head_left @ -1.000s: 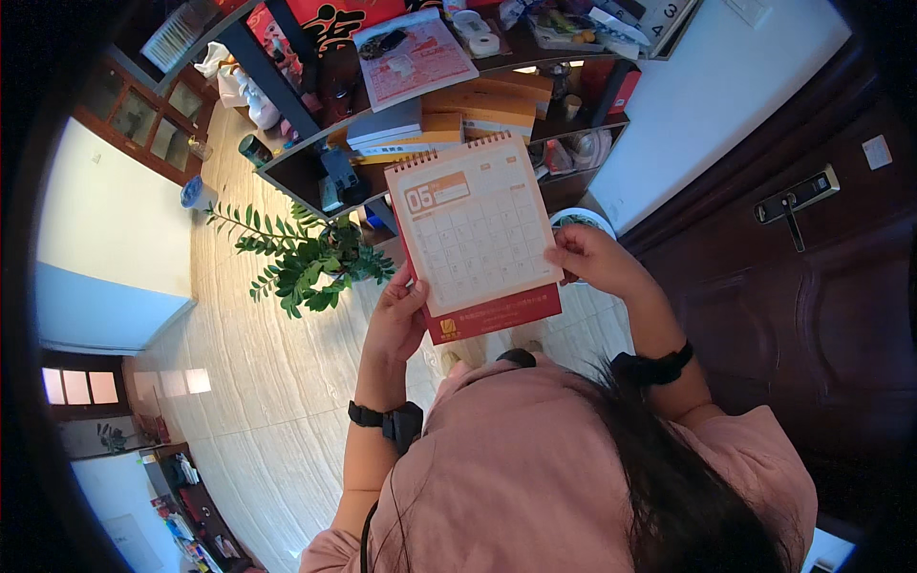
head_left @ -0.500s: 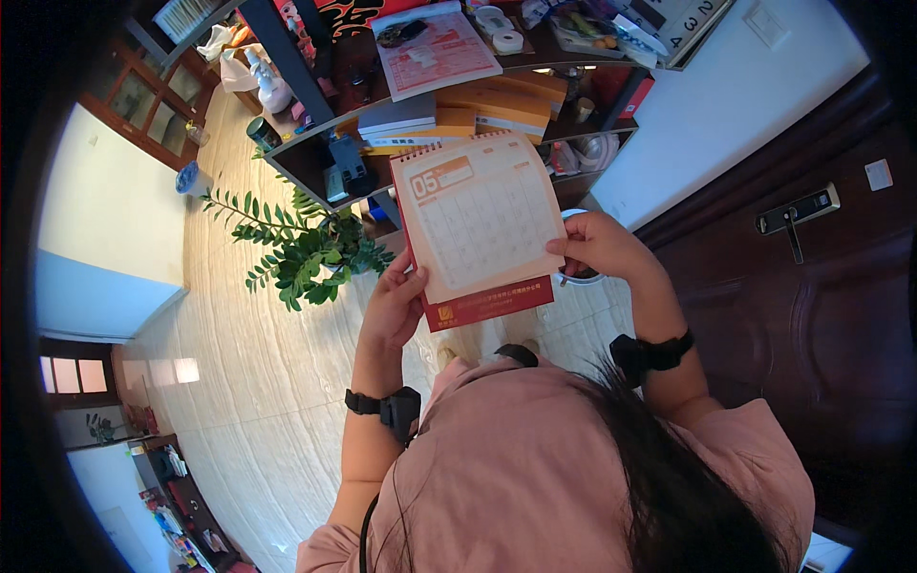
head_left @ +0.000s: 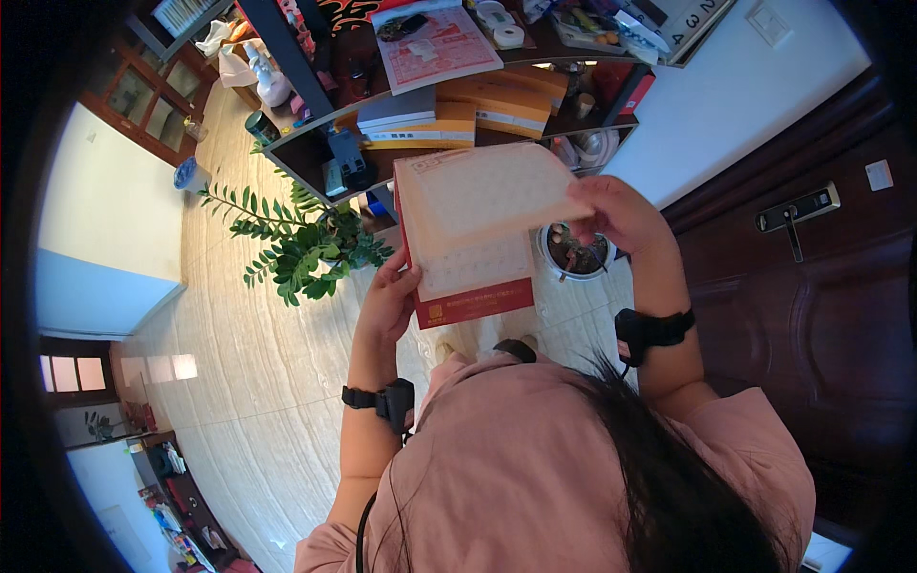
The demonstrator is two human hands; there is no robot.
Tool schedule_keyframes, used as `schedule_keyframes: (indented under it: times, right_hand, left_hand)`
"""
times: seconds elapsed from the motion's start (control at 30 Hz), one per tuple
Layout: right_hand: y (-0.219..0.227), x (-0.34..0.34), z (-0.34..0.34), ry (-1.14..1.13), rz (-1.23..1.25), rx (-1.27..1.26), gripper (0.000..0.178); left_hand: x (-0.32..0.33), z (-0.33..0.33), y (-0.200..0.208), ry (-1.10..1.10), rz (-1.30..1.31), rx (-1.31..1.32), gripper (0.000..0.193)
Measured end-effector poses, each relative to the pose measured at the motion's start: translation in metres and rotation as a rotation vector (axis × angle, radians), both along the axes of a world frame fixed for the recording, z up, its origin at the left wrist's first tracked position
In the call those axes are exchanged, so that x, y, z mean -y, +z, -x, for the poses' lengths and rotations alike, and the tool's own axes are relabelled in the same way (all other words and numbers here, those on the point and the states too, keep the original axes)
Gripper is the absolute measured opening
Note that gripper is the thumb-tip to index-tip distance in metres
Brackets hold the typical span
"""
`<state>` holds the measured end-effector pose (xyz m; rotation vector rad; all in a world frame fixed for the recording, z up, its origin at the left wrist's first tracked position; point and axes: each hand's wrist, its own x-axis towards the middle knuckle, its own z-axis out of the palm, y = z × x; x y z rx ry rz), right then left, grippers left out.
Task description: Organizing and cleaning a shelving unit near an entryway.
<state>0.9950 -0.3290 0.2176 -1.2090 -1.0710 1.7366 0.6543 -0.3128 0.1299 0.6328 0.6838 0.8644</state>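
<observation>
A spiral-bound desk calendar (head_left: 478, 268) with a red lower border is in front of me. My left hand (head_left: 390, 296) is closed on its lower left edge, thumb on the front. With fingers pinched, my right hand (head_left: 616, 212) holds the lower right corner of a cream page (head_left: 487, 196), which is lifted and curved over the calendar. Beneath that page, part of another printed grid page shows. The raised page hides the upper part of the sheet below it.
Ahead is a shelf unit (head_left: 296, 158) with orange-and-white boxes (head_left: 420, 129) and a pink printed pad (head_left: 435, 53) on top. A leafy potted plant (head_left: 310, 244) stands to the left, a white pot (head_left: 575, 258) of soil behind my right hand. A dark door (head_left: 783, 296) is at right.
My right hand has raised the page's lower corner up and to the right, uncovering the sheet below. The white pot shows more. My left hand keeps its hold.
</observation>
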Motion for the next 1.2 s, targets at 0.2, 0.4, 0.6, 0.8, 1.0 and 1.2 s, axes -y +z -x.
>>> schedule_keyframes:
  times: [0.2,0.4,0.6,0.8,1.0,1.2]
  right_hand:
    - [0.004,-0.009,0.012,-0.125,-0.155,-0.552,0.070]
    - [-0.048,-0.025,0.027,-0.385,-0.116,0.159,0.063]
    - [-0.069,-0.021,0.038,-0.094,0.008,0.562,0.055]
    - [-0.084,-0.013,0.035,-0.066,0.085,0.338,0.050]
    - [-0.076,-0.001,0.033,0.136,-0.005,0.377,0.022]
    - [-0.069,0.005,0.047,0.203,-0.078,0.574,0.026]
  left_hand:
    - [0.005,0.011,-0.014,-0.099,0.029,-0.016,0.045]
    - [0.013,0.007,-0.014,-0.116,0.038,0.011,0.044]
    - [0.013,0.009,-0.011,-0.055,0.058,0.065,0.045]
    - [0.018,0.014,-0.018,-0.008,0.059,-0.022,0.044]
    - [0.021,0.013,-0.013,0.007,0.063,0.004,0.042]
    - [0.023,0.014,-0.008,0.032,0.076,0.014,0.042]
